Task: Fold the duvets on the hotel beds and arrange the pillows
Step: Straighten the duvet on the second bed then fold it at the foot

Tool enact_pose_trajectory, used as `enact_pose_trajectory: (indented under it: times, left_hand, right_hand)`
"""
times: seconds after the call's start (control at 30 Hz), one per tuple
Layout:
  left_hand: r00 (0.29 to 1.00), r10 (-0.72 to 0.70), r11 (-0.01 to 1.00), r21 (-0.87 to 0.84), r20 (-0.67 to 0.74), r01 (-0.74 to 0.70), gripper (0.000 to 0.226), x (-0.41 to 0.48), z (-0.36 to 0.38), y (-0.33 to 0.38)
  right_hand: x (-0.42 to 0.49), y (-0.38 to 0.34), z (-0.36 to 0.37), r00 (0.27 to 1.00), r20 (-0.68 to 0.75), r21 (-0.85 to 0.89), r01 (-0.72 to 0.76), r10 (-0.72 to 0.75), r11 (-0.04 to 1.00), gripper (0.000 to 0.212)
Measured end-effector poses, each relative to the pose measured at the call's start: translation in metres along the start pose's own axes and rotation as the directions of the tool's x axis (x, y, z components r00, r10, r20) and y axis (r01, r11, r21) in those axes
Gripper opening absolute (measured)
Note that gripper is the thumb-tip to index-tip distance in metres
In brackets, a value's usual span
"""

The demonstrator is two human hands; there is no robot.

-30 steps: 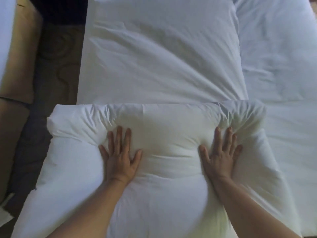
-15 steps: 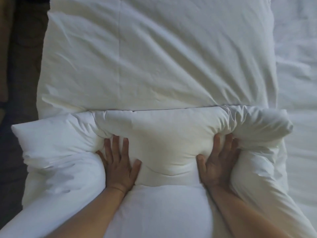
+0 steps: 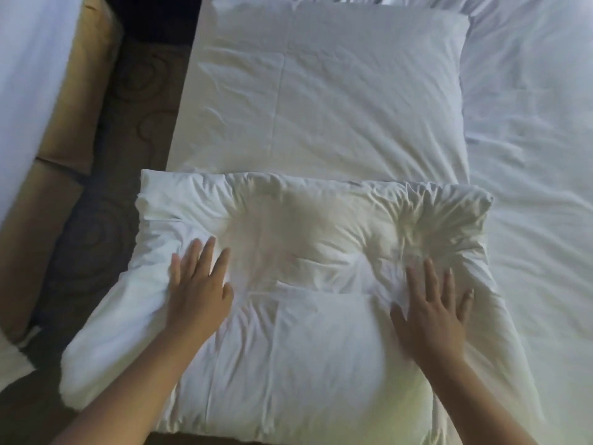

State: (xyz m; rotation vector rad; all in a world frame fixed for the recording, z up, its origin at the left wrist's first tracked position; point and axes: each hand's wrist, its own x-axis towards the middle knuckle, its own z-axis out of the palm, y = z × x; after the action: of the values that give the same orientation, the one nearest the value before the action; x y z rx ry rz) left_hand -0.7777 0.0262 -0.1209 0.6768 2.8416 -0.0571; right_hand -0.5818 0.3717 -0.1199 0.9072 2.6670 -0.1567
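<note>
Hands lie closest to you, both palm-down with fingers straight and spread, gripping nothing: your left hand [image 3: 197, 284] rests on the left part of the near pillow [image 3: 305, 348], your right hand [image 3: 433, 306] on its right part. Blur makes it hard to tell how firmly either one presses.

That near pillow lies across the bed in front of you. Its far half is dented and bunched, with heavy creases near the far right corner, and its left end sticks out past the mattress edge over the carpet [image 3: 128, 123]. I judge it placed but not finished: it needs plumping, smoothing and squaring to the bed.

Beyond it, touching its far edge, the far pillow [image 3: 337, 91] lies flat and fairly smooth, apparently already set.

To the right, rumpled white bedding [image 3: 529, 155] runs out of view. You cannot tell whether it is a duvet or whether it has been folded, so count that part as unconfirmed.

At far left, a blurred white strip above a tan base looks like a second bed [image 3: 29, 75]; its duvet and pillows are cut off entirely.
</note>
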Motion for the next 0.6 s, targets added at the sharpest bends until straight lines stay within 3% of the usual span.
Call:
enact_pose_trajectory:
  times: [0.07,0.2,0.37,0.6]
  left_hand:
    - [0.998,-0.066,0.998,0.022,-0.014,0.066,0.062,-0.033,-0.005,-0.031]
    - [0.963,-0.248,0.967,-0.04,0.102,0.253,0.065,-0.054,0.022,-0.067]
    - [0.946,-0.31,0.931,-0.172,0.099,0.323,0.069,-0.024,0.073,-0.044]
    - [0.943,-0.33,0.902,-0.281,0.043,0.329,0.078,0.006,0.135,-0.026]
  right_hand:
    - [-0.032,0.027,0.002,0.998,-0.023,0.006,-0.057,0.057,0.998,0.08]
    - [-0.031,0.053,0.028,0.995,0.013,0.086,-0.098,0.097,0.992,0.078]
    - [-0.007,0.046,0.084,0.987,-0.075,0.237,-0.118,0.14,0.964,0.079]
    - [0.027,0.046,0.141,0.963,-0.245,0.348,-0.024,0.115,0.937,0.084]
